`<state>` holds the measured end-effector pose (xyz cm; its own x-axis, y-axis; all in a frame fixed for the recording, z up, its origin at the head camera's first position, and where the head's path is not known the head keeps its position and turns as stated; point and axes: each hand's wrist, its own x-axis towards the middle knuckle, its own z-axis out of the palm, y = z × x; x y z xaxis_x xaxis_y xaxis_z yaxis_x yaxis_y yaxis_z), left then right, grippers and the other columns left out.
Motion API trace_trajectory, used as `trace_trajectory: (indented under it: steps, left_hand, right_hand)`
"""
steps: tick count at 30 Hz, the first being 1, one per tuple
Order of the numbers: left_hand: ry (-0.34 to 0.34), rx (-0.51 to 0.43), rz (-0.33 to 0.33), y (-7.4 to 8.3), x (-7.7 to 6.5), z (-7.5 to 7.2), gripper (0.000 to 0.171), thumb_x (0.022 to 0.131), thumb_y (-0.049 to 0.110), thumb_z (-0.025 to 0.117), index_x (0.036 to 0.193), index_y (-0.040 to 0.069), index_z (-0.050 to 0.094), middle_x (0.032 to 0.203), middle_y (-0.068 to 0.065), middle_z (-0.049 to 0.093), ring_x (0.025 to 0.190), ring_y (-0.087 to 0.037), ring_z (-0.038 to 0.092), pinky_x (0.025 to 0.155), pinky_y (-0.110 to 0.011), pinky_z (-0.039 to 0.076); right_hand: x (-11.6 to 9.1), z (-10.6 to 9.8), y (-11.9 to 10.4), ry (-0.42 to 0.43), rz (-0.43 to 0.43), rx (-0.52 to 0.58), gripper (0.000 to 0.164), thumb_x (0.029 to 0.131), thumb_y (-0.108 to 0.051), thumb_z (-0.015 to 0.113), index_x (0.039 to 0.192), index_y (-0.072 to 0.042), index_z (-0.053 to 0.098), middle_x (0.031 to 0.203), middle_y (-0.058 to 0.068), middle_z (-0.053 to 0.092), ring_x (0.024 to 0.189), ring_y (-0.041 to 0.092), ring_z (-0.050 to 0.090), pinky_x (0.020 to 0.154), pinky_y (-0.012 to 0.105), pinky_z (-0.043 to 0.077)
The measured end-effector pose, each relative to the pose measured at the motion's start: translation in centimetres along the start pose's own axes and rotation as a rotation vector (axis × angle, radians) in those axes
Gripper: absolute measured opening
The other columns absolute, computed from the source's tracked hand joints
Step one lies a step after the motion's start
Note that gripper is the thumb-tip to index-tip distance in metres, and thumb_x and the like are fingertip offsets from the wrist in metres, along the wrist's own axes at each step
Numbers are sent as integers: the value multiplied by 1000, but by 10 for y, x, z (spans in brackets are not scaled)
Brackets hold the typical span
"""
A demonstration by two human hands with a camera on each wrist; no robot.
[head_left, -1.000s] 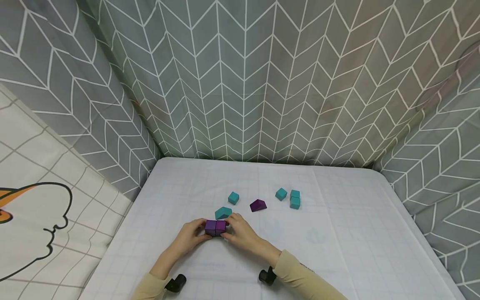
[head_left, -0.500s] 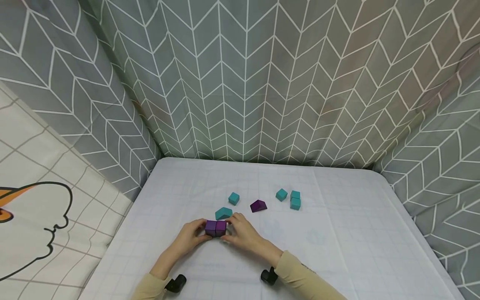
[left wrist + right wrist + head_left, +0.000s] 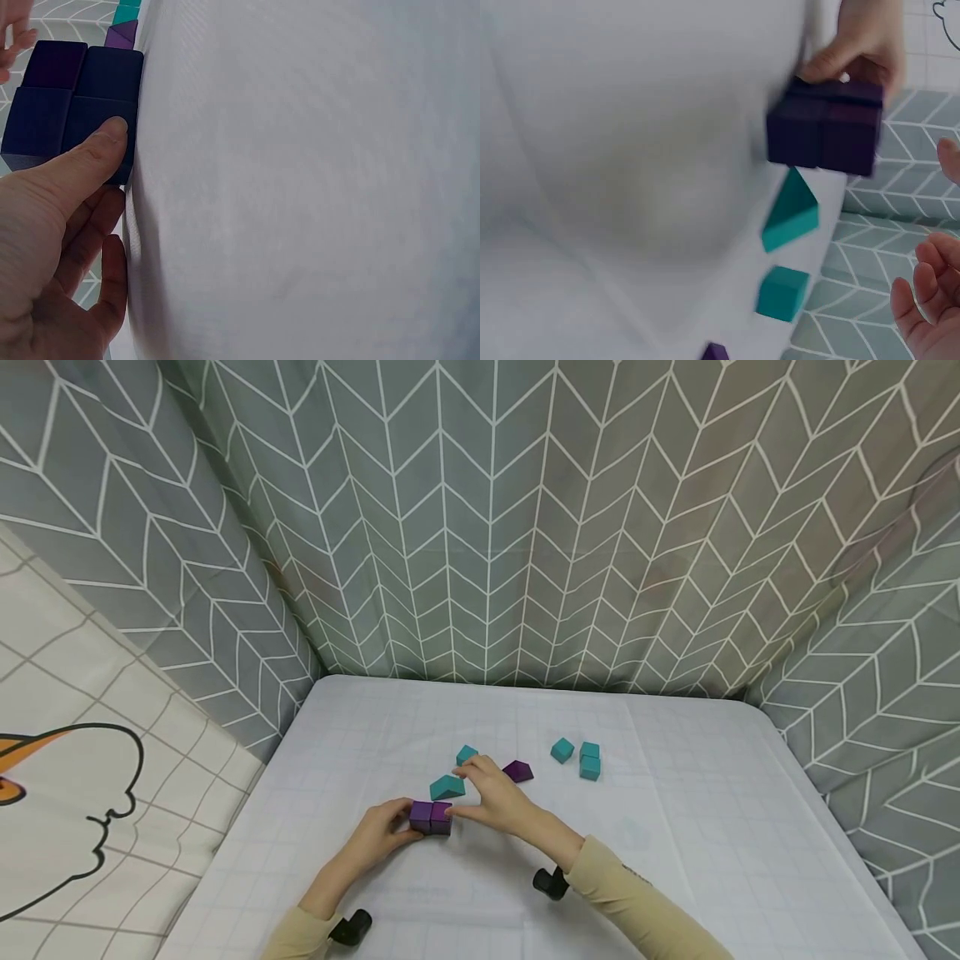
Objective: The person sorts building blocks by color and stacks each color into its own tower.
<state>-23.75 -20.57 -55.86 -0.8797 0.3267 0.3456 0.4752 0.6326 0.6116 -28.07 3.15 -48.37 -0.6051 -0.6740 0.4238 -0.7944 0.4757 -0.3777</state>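
Observation:
Purple cubes (image 3: 422,817), two wide and two high, stand in a block on the white-covered table. My left hand (image 3: 375,835) grips them from the left; the left wrist view shows its thumb (image 3: 101,154) against a lower cube. My right hand (image 3: 498,797) is just right of the block, its fingers spread and loosely bent with nothing between them. In the right wrist view its fingers (image 3: 922,285) are apart from the purple cubes. Behind the block lies a teal triangular prism (image 3: 447,787). A teal cube (image 3: 466,752) farther back is partly hidden by the right hand.
A purple triangular prism (image 3: 519,771) lies beyond the right hand, partly covered by it. Farther right are a single teal cube (image 3: 562,749) and two teal cubes (image 3: 590,767) set together. A patterned grey curtain (image 3: 487,527) hangs behind the table (image 3: 675,827).
My right hand has let go of the purple cubes, opened, and moved up and to the right. My left hand has stayed in place on them.

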Motion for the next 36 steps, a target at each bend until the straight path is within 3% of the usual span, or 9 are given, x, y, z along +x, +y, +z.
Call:
trace_trajectory:
  steps: [10, 16, 24, 30, 36]
  left_hand:
    - [-14, 4, -38, 2, 0, -1, 35, 69, 22, 75, 100, 13, 60, 90, 5, 62, 84, -10, 56, 74, -31, 47]
    - [-16, 3, -33, 1, 0, -1, 36, 69, 20, 75, 100, 12, 60, 91, 4, 63, 85, -11, 57, 76, -32, 47]
    - [-21, -1, -42, -2, 0, 1, 36, 68, 22, 76, 100, 14, 60, 91, 7, 62, 86, -8, 56, 76, -31, 47]
    - [-26, -4, -52, -1, 0, 1, 37, 68, 23, 75, 101, 14, 60, 92, 7, 62, 86, -7, 56, 76, -30, 47]
    - [-36, -9, -69, 0, -1, 0, 37, 69, 24, 75, 101, 14, 60, 92, 7, 62, 87, -7, 56, 77, -30, 47]
  right_hand:
    - [16, -28, 30, 107, 81, -16, 49, 70, -30, 75, 105, 1, 58, 98, 7, 54, 91, 16, 47, 77, 26, 45]
    - [12, -35, 58, 116, 197, -22, 47, 71, -29, 74, 104, 1, 58, 96, 9, 54, 84, 21, 48, 71, 29, 44]
    - [-3, -27, 81, 70, 340, -11, 49, 71, -32, 73, 104, 1, 59, 96, 8, 55, 84, 18, 48, 71, 30, 45]
    - [-13, -17, 92, 60, 344, -4, 49, 71, -29, 74, 103, 5, 59, 95, 9, 56, 88, 25, 50, 74, 35, 44]
    - [-24, -6, 99, -4, 369, -7, 48, 72, -29, 73, 105, 3, 59, 100, 9, 57, 94, 23, 49, 82, 36, 42]
